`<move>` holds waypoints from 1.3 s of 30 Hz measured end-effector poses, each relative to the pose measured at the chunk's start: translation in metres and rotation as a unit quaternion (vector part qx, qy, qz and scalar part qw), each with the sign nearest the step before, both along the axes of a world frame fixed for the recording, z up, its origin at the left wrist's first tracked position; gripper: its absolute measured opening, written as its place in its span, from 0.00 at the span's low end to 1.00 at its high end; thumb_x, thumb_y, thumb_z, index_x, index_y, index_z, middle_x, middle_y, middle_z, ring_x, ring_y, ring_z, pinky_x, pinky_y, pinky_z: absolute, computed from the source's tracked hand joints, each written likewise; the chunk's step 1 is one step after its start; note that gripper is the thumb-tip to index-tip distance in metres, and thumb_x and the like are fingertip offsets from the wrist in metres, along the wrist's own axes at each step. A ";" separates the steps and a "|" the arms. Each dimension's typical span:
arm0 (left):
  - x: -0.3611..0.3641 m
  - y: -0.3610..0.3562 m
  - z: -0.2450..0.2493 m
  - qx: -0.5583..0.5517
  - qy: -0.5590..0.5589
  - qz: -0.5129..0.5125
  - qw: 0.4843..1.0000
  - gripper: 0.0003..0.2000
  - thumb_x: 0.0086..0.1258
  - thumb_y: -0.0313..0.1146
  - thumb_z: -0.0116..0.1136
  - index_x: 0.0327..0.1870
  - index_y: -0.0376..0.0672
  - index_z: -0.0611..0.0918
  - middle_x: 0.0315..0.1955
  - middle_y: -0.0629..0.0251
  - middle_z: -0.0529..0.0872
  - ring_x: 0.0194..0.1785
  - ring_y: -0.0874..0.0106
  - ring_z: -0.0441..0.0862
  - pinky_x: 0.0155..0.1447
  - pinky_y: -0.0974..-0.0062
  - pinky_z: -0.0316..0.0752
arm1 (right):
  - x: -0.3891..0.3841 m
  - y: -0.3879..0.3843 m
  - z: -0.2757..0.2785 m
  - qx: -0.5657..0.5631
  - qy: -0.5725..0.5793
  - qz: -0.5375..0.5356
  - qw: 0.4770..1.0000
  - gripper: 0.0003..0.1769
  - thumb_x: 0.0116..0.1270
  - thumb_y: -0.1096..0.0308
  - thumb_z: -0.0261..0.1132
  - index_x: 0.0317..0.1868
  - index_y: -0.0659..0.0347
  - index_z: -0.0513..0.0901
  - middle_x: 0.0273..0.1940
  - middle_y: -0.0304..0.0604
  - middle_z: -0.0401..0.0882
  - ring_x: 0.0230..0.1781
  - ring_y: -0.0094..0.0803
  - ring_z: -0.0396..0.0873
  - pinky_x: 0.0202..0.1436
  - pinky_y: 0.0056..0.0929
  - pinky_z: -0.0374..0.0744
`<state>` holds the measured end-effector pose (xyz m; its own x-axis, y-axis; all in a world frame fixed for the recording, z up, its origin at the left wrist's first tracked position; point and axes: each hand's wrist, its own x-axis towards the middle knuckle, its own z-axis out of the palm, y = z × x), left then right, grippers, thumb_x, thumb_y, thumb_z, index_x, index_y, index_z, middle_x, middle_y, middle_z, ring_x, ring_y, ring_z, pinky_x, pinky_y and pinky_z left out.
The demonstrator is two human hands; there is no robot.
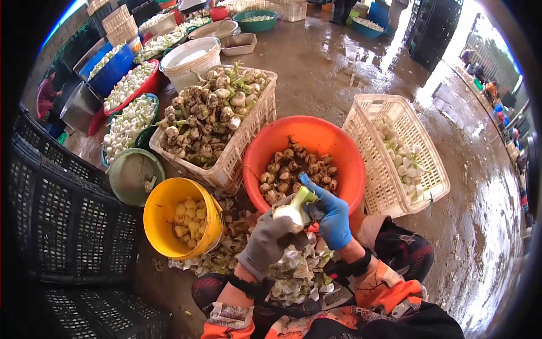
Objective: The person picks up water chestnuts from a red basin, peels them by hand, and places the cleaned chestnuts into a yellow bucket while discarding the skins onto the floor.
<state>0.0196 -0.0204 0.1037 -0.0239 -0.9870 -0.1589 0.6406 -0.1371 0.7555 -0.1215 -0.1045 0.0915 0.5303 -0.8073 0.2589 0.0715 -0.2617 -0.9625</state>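
A white garlic bulb [291,214] with a short green stem is held up in front of my lap. My left hand [266,237], in a grey glove, is closed around the bulb's lower left side. In a blue glove, my right hand [333,217] is closed at the stem, its index finger stretched behind it and its dark-tipped thumb beside the bulb. A small red piece [313,227] shows under the right thumb; I cannot make out what it is. Just beyond my hands, an orange-red basin [305,125] holds several brown, unpeeled garlic bulbs [282,172].
A crate [243,148] heaped with dirty garlic stands at left, and another crate [378,175] with white bulbs at right. A yellow bucket [212,217] holds pale pieces. Peeled skins [299,277] lie beneath my hands. Black crates [68,209] line the left; people work farther off.
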 end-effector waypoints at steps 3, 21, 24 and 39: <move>-0.004 -0.001 -0.003 0.052 0.144 0.009 0.988 0.33 0.70 0.61 0.41 0.52 0.34 0.76 0.25 0.62 0.80 0.18 0.72 0.74 0.24 0.78 0.70 | 0.008 0.007 -0.007 0.281 -0.095 -0.029 0.954 0.27 0.66 0.84 0.59 0.66 0.68 0.71 0.60 0.50 0.78 0.55 0.25 0.76 0.61 0.26 0.74; 0.003 0.000 -0.006 -0.137 -0.355 0.240 0.893 0.12 0.70 0.23 0.55 0.53 0.36 0.76 0.48 0.58 0.83 0.54 0.67 0.81 0.56 0.71 0.79 | -0.017 0.002 -0.008 0.408 -0.325 0.014 0.853 0.30 0.62 0.71 0.62 0.65 0.71 0.69 0.61 0.48 0.75 0.57 0.36 0.77 0.63 0.35 0.75; 0.002 -0.003 -0.008 -0.129 -0.112 0.227 0.959 0.14 0.73 0.33 0.54 0.56 0.39 0.76 0.54 0.56 0.81 0.60 0.59 0.77 0.61 0.59 0.77 | -0.062 -0.001 0.001 0.345 -0.289 -0.055 0.891 0.33 0.61 0.68 0.63 0.66 0.72 0.67 0.55 0.50 0.78 0.51 0.37 0.79 0.55 0.34 0.79; 0.011 0.002 -0.024 0.106 -0.398 0.161 0.897 0.15 0.76 0.35 0.45 0.56 0.40 0.77 0.51 0.57 0.82 0.52 0.66 0.81 0.54 0.72 0.77 | -0.032 0.034 -0.055 0.261 0.129 0.090 0.952 0.46 0.57 0.62 0.74 0.73 0.58 0.60 0.60 0.48 0.77 0.57 0.32 0.76 0.58 0.35 0.76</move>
<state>0.0305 -0.0179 0.0800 0.4619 -0.8679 -0.1830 -0.0590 -0.2359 0.9700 -0.1531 -0.0708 0.0365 0.6645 -0.6798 -0.3103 -0.1860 0.2517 -0.9498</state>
